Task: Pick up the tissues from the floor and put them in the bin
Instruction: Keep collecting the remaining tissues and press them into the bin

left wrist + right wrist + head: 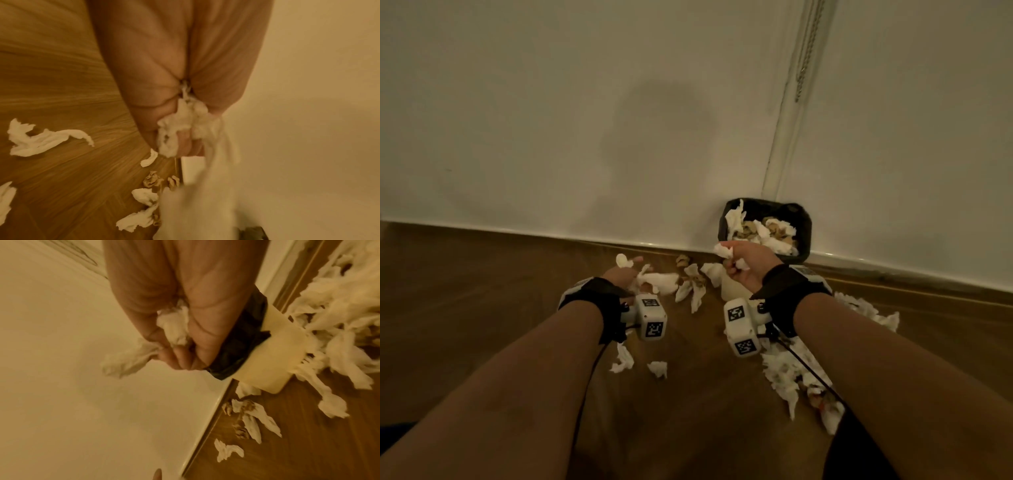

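A small cream bin [732, 289] with a black liner [803, 233] stands against the wall, holding several tissues. My right hand [739, 263] is raised in front of the bin's near rim and grips a crumpled white tissue [174, 327]. My left hand [625, 272] is lower, to the left of the bin, fingers curled round a bunch of white tissue [180, 129] with a strip hanging down. Loose tissues [690, 284] lie on the wooden floor between my hands.
More torn tissues lie on the floor: a long heap [791, 373] under my right forearm and small scraps [623, 359] beneath my left wrist. The white wall [585, 120] and skirting [893, 270] run just behind the bin. Bare wooden floor [465, 308] stretches left.
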Demonstrator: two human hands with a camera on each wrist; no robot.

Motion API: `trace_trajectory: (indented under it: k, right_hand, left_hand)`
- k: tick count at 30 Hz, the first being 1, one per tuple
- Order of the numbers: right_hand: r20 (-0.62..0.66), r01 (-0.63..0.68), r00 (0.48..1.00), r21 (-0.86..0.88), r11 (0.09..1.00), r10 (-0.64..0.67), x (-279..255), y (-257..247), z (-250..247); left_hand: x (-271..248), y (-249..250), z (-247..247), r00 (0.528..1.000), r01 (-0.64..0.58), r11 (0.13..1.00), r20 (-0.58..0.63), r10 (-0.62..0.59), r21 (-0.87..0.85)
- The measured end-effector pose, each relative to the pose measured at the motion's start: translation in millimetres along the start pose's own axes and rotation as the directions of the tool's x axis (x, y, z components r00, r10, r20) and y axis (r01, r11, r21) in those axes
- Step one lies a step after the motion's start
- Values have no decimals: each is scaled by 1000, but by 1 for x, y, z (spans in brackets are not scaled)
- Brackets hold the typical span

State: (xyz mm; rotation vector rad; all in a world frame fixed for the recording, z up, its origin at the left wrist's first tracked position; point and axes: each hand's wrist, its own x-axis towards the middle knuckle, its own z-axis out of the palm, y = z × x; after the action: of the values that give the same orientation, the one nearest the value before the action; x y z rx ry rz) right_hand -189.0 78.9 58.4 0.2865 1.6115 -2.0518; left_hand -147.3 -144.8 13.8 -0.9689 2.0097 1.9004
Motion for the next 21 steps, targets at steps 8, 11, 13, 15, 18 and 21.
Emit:
trace_trajectory:
  k: [8, 11, 13, 15, 18, 21]
  right_hand:
    - [-16, 71, 997, 129, 989, -69, -42, -45, -29]
    - [-69, 93, 994, 144, 985, -84, -47, -48, -41]
    - [-56, 126, 992, 199, 972, -117, -49, -53, -51]
    - [-55, 178, 984, 271, 946, -170, -50, -61, -59]
    - [-169, 284, 955, 293, 913, -243, -42, -69, -71]
    - [-290, 305, 932, 305, 902, -218, -30, -69, -82]
  left_hand:
    - [-52, 60, 29, 961, -265, 960, 108, 255, 95]
    - [-59, 82, 49, 941, -336, 940, 49, 334, 53]
    - [-68, 93, 67, 941, -328, 943, 73, 331, -50]
    - [-76, 102, 87, 929, -346, 936, 114, 351, -61]
    - [-87, 117, 116, 902, -377, 919, 180, 393, -117]
    - [-84, 128, 142, 894, -432, 900, 102, 436, -66]
